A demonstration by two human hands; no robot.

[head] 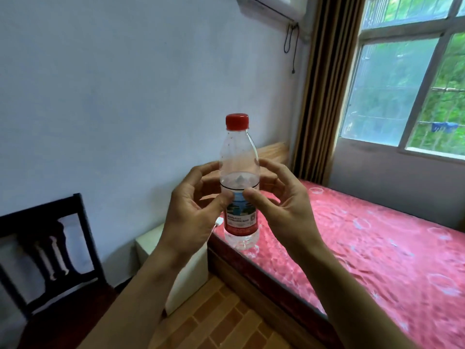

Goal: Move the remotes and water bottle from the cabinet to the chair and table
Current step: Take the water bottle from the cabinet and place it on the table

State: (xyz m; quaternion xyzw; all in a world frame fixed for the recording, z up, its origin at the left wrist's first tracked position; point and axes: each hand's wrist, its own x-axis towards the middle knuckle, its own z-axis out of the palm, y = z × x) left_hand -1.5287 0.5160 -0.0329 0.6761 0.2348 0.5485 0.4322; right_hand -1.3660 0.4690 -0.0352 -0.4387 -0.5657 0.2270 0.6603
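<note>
- The bed filled your 4 o'clock, all pink patterned cover, running off to the window up at 2 o'clock with the brown curtain hanging beside it.
- A dark wooden chair sat low at 8 o'clock against the pale wall, seat toward you.
- Between chair and bed stood a small white cabinet, mostly behind your left forearm, and on top I could see only a white cable end.
- Your left hand was up at centre, fingers curled, thumb tip pressed to the label of the water bottle.
- Your right hand mirrored it from 3 o'clock of the bottle, thumb on the label, fingers bent round the far side.
- So you held the bottle upright in both hands, in mid-air, over the bed's near corner, partly filled.
- Its red cap was on, at 12 o'clock above your fingers.
</note>
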